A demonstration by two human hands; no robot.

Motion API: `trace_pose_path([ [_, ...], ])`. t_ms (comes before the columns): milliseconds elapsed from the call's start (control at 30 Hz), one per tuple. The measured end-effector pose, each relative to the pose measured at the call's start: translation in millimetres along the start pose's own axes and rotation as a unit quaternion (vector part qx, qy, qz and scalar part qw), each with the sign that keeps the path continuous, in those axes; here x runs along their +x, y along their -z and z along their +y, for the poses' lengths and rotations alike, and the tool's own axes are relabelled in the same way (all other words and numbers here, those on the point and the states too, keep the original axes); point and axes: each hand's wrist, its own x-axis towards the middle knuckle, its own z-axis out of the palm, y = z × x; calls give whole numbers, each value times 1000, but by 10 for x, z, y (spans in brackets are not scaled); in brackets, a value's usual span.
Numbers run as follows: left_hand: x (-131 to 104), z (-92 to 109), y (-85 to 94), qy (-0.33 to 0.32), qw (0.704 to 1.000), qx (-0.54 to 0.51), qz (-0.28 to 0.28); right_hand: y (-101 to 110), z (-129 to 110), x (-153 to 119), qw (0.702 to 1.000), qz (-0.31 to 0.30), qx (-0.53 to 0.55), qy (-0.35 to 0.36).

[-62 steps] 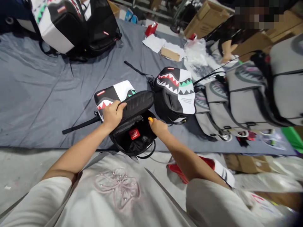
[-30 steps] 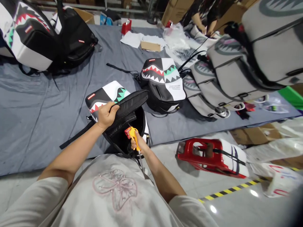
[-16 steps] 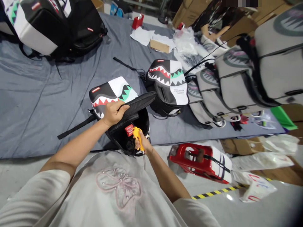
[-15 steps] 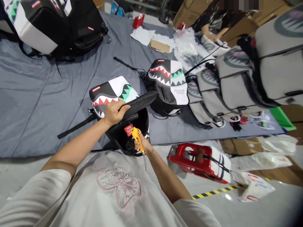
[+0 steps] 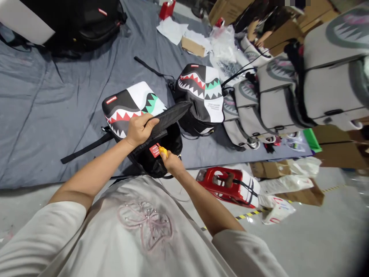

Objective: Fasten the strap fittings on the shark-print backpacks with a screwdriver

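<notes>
A backpack (image 5: 135,96) with a black, white, red and green shark-mouth print lies on the grey cloth in front of me, its flap lifted. My left hand (image 5: 142,130) is closed round the edge of that flap, thumb on the dark lining. In my right hand (image 5: 173,162) is a yellow air blow gun (image 5: 163,151), mostly covered by the fingers and pointed into the black opening. A red tag (image 5: 155,150) shows inside the opening, close to the gun's tip. Just beyond stands a second backpack (image 5: 213,109) with the same print.
Grey backpacks (image 5: 276,104) stand in a row on the right. A large black-and-white bag (image 5: 77,27) is at the far left. Papers (image 5: 172,30) and plastic bags lie at the back, near another person's hand (image 5: 261,40). A red stool (image 5: 225,184) is beside the table.
The view has shifted, so the table's contents sit slightly higher and further left. My right hand has turned, hiding more of the air blow gun. The left hand still holds the flap.
</notes>
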Motion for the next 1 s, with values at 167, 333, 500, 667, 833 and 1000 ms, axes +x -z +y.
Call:
trace_pose_path([
  [167,43,-100,73,84,996,-4,38,-65,43,-304,982,31,-185,23],
  [333,73,-137,68,99,994,-21,35,-224,126,-367,944,51,-319,68],
  [500,88,-171,65,114,993,-18,33,-137,-62,-204,936,59,-344,55],
  [667,77,-232,81,129,991,-22,37,237,-247,-471,913,42,-406,10],
  [833,72,-244,43,142,989,-33,27,562,-563,-519,902,57,-423,62],
  [1000,87,-262,61,139,989,-35,23,666,-1076,317,893,-7,-425,149],
])
